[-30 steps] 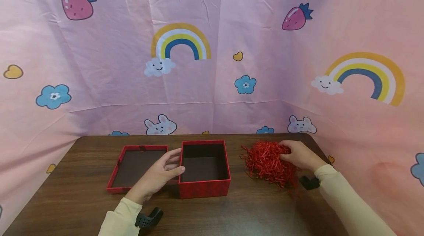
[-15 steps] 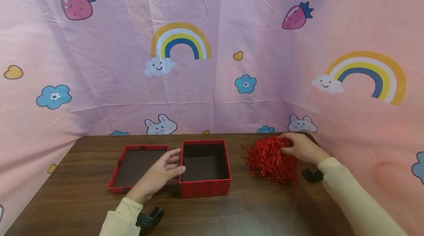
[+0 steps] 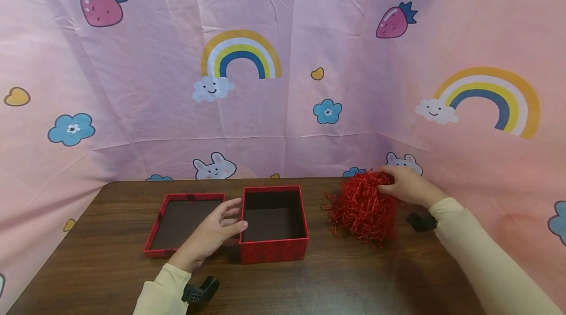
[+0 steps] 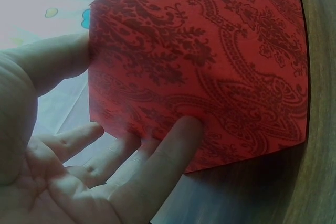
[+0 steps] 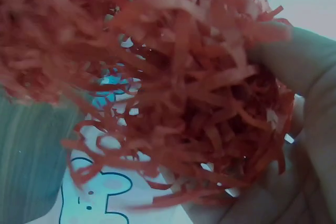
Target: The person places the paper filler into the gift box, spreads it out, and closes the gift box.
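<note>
Head view: brown table (image 3: 340, 285), printed cloth (image 3: 336, 20); right fingers (image 3: 390, 170) clamp shreds (image 3: 362, 209), left fingers (image 3: 228, 204) apart.

Red paisley box (image 3: 273, 251), upright, open-topped, dark inside; red paper shreds (image 3: 364, 207), tangled, right of it

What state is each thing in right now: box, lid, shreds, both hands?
Red box: upright, open-topped, dark floor showing.
Lid: off the box, inner side up, on the table.
Red shreds: loose tangled clump, outside the box; whether fully lifted is unclear.
Left hand: fingers lightly bent, at the box's left side.
Right hand: gripping the shreds.
</note>
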`<act>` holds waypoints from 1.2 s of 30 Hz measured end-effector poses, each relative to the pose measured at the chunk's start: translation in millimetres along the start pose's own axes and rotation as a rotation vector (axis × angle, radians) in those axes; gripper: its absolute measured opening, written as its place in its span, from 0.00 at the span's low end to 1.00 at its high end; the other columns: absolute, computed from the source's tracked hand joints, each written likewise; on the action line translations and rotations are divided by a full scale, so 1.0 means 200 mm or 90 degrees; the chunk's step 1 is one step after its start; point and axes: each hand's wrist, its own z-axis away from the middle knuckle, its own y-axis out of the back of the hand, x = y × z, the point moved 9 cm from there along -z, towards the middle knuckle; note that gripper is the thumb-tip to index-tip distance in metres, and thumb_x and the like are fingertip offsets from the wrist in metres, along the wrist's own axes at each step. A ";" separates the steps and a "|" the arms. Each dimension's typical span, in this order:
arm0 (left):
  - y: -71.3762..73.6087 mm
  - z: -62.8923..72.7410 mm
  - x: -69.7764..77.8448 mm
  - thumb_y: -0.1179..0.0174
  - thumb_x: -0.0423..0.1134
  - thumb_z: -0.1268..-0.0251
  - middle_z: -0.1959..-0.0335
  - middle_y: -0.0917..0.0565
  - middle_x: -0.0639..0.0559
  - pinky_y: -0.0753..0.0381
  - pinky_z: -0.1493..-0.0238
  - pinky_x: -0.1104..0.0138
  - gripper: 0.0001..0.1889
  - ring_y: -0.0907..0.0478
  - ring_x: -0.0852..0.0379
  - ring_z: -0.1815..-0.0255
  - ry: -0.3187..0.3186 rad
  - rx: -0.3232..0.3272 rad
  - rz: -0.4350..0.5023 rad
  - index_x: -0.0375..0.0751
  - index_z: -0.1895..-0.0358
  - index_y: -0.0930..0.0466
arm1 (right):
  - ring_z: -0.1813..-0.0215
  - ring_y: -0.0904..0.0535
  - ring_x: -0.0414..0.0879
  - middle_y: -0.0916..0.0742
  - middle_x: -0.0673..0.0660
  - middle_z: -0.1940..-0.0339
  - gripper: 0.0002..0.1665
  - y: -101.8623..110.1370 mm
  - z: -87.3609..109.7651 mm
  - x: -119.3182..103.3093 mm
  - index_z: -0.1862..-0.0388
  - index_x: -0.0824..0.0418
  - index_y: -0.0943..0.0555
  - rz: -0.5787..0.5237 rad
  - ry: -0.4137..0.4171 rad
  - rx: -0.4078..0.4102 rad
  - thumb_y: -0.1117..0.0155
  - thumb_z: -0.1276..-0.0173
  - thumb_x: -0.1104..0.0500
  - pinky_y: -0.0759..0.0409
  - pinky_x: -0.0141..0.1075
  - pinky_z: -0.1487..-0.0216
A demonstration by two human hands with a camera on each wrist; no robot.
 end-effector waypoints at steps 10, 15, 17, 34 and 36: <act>0.02 -0.02 -0.01 0.31 0.51 0.32 0.24 0.32 0.38 0.26 0.32 0.41 0.41 0.30 0.37 0.27 0.018 0.015 0.002 0.51 0.20 0.41 | 0.55 0.15 0.48 0.11 0.57 0.54 0.22 0.08 -0.01 -0.06 0.38 0.65 0.19 0.032 0.026 0.014 0.30 0.29 0.59 0.14 0.48 0.54; 0.02 -0.02 -0.01 0.32 0.50 0.31 0.24 0.33 0.37 0.26 0.32 0.41 0.40 0.30 0.37 0.27 0.013 0.012 0.001 0.51 0.20 0.42 | 0.54 0.16 0.50 0.12 0.57 0.55 0.20 0.14 -0.01 -0.09 0.42 0.65 0.18 0.059 0.042 0.038 0.30 0.30 0.61 0.16 0.51 0.51; 0.02 -0.02 -0.01 0.32 0.50 0.30 0.23 0.33 0.37 0.27 0.32 0.41 0.40 0.30 0.37 0.26 0.013 0.009 0.001 0.50 0.20 0.42 | 0.55 0.16 0.51 0.12 0.57 0.56 0.19 0.17 0.00 -0.12 0.43 0.65 0.17 0.063 0.053 0.047 0.29 0.32 0.61 0.17 0.52 0.52; 0.00 -0.02 -0.04 0.30 0.51 0.32 0.23 0.34 0.38 0.25 0.33 0.42 0.41 0.30 0.38 0.26 0.017 0.017 0.011 0.51 0.21 0.40 | 0.56 0.16 0.51 0.13 0.63 0.48 0.23 0.33 0.00 -0.20 0.36 0.66 0.20 0.081 0.045 0.030 0.32 0.28 0.62 0.17 0.49 0.53; 0.00 -0.02 -0.04 0.30 0.51 0.32 0.23 0.34 0.38 0.25 0.32 0.42 0.41 0.30 0.38 0.26 0.017 0.015 0.012 0.51 0.21 0.40 | 0.59 0.17 0.49 0.12 0.63 0.49 0.25 0.36 0.00 -0.21 0.34 0.66 0.21 0.081 0.037 0.030 0.32 0.28 0.62 0.17 0.46 0.57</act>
